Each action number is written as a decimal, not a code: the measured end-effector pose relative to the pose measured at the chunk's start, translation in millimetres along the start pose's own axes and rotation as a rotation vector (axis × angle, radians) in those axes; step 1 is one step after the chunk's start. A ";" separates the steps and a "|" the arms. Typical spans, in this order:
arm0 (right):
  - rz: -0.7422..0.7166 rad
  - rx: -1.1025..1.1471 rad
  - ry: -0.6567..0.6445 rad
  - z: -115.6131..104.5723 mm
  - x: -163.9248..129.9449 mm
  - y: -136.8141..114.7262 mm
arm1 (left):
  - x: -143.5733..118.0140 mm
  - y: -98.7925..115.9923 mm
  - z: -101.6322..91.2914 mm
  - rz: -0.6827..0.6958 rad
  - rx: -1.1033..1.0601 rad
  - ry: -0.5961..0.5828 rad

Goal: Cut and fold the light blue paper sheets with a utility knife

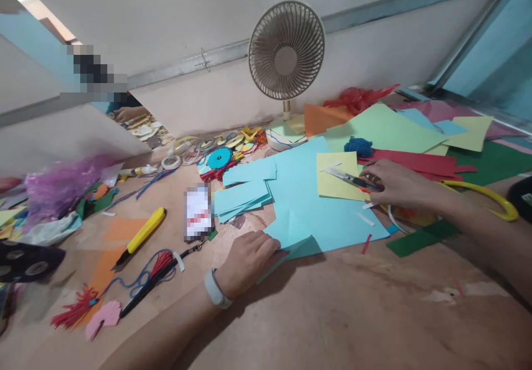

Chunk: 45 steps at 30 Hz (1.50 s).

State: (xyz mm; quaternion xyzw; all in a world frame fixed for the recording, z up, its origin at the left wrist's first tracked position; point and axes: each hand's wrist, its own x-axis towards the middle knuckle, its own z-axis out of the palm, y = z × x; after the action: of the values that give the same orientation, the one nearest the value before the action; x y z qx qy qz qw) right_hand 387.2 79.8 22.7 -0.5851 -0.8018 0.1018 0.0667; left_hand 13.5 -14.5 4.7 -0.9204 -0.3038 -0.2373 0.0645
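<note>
My left hand [249,259], a pale band at its wrist, is closed on a folded light-blue sheet of paper [297,237]. This piece stands partly raised over the near edge of a larger light-blue sheet [320,220]. My right hand [382,176] grips a box cutter [347,179] with a silver front and a dark body. The cutter's tip is over a yellow square of paper [328,190] lying on the blue sheet. Close to my left hand is a stack of cut light-blue strips [243,198]. Beside my right hand sits a ball of blue yarn [358,146].
A fan [286,51] stands at the back. On the left lie a yellow box cutter [145,234], a red tassel [77,306] and a purple plastic bag [68,187]. Red strips [415,162] and green paper [490,162] cover the right. A co-worker's hand [128,113] shows through a gap.
</note>
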 end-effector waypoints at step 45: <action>-0.005 0.311 -0.406 -2.8 -13.8 -57.8 | 4.4 -29.7 -13.8 0.214 -0.247 -0.449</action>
State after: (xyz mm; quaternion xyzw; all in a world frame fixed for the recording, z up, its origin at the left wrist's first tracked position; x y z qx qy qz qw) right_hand 338.6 49.9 39.5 -0.5333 -0.7749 0.3392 -0.0059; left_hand -6.4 8.1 18.2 -0.9777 -0.1804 -0.0543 -0.0923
